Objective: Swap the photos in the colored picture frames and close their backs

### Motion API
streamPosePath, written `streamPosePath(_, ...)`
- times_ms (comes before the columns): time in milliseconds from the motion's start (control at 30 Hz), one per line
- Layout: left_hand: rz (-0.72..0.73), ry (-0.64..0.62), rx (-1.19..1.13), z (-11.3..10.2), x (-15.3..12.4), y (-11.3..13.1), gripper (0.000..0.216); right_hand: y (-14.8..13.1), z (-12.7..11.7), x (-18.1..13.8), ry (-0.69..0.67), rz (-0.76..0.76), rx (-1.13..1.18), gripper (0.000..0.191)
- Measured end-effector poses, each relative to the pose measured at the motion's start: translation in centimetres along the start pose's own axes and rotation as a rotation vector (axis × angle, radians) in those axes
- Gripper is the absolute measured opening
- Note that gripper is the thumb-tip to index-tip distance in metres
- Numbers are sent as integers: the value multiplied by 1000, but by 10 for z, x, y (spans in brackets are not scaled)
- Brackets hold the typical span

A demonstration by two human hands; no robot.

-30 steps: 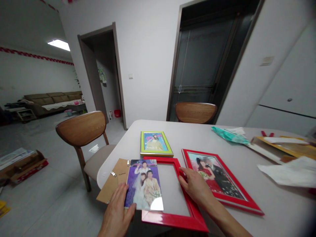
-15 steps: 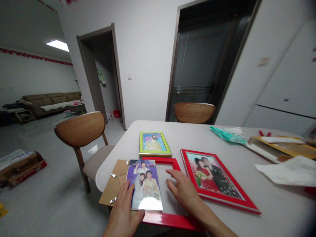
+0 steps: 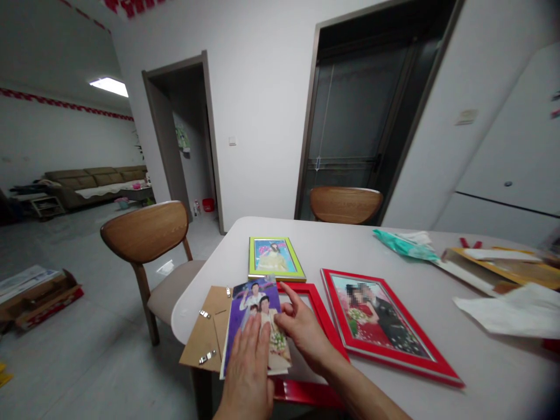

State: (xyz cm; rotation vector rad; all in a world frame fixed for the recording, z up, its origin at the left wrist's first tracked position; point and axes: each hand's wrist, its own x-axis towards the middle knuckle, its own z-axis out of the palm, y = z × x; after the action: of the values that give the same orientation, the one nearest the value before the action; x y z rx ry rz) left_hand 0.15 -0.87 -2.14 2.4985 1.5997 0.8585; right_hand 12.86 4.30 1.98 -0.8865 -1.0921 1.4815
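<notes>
A wedding photo print lies over the left side of an empty red frame at the near edge of the white table. My left hand lies flat on the lower part of the photo, fingers stretched out. My right hand touches the photo's right edge with curled fingers, the forefinger raised. A brown backing board with metal clips sticks out to the left under the photo.
A larger red-framed photo lies to the right and a green-framed photo behind. Papers, a teal bag and a yellow envelope lie at the far right. Two wooden chairs stand at the table's left and far sides.
My left hand slid up onto the photo. My right hand left the red frame's right rail and came left to the photo's right edge. The photo shifted slightly.
</notes>
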Motion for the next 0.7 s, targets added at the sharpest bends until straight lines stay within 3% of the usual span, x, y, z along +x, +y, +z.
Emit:
streamPosePath(100,76,179,-127,-7,7,-4,65,-17,12,-6,-11,-71,31,68)
streamPosePath(200,24,296,-354,-20,13,-2,52,-21,16,-7,9,-41,51,61)
streamPosePath(300,-236,395,-645,-32,18,11,36,-9,10,-7,91,113,51,53)
streamPosePath(400,-521,463,-974,-36,21,28,34,7,-1,-8,132,230,150,47)
streamPosePath(533,-660,386,-1292,-29,23,38,39,8,-22,-7,192,119,238,40)
streamPosePath(633,-626,265,-1393,-19,23,29,48,-4,-44,-5,242,137,133,34)
streamPosePath(700,-577,220,-1310,-15,21,21,51,-12,-58,-4,250,180,16,33)
